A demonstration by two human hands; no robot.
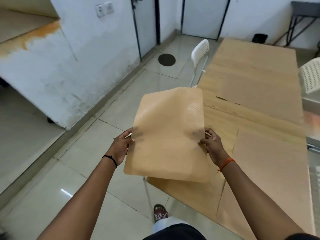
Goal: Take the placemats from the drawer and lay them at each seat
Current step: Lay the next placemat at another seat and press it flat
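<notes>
The person stood at the near left corner of a wooden table (223, 108), holding one tan placemat (166, 135) in the air with both hands. The left hand (121, 146) gripped the mat's left edge at about 9 o'clock, thumb on the upper face and fingers curled underneath. The right hand (212, 144) gripped the right edge at about 3 o'clock in the same manner, thumb on top. The held mat was slightly bowed and tilted, its far end rising toward 12 o'clock; its near edge overhung the table corner and the floor (90, 170).

Three more placemats lay flat on the table. One mat (259, 87) sat at the far end, toward 1 o'clock from the held mat. A second mat (270, 161) sat along the right side, at 3 to 4 o'clock. A third mat (187, 193) lay at the near left corner, at 6 o'clock, partly hidden under the held mat.

A white perforated chair (200, 51) stood at the table's left side at 12 o'clock. A second white chair (310, 75) was at the right edge of view, at 2 o'clock. A black band circled the left wrist; an orange thread circled the right wrist.
</notes>
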